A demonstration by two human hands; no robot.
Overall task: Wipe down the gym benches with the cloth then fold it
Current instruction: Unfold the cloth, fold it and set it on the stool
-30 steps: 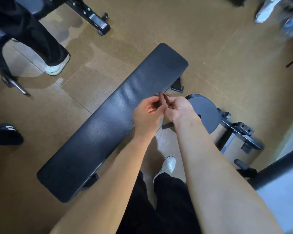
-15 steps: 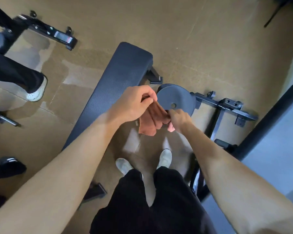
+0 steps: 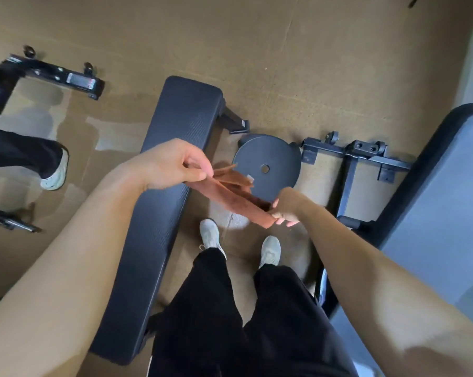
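Note:
A rust-brown cloth (image 3: pixel 236 194) is stretched in the air between my hands, folded in layers with a small white tag showing. My left hand (image 3: pixel 172 164) pinches its upper left end over the black flat bench (image 3: pixel 159 213). My right hand (image 3: pixel 287 206) grips the lower right end, above the floor by a round weight plate (image 3: pixel 273 164). The bench runs from the upper middle down to the lower left, beside my legs. A second, grey padded bench (image 3: pixel 442 202) slants along the right edge.
A black metal frame base (image 3: pixel 357 159) lies on the floor right of the weight plate. Another frame foot (image 3: pixel 66 77) lies at the upper left. Another person's leg and white shoe (image 3: pixel 53 172) stand at the left. My own feet (image 3: pixel 210 235) are between the two benches.
The cloth has opened from a small bundle into a longer strip as my hands drew apart. The view has swung to the right, bringing the grey bench into sight.

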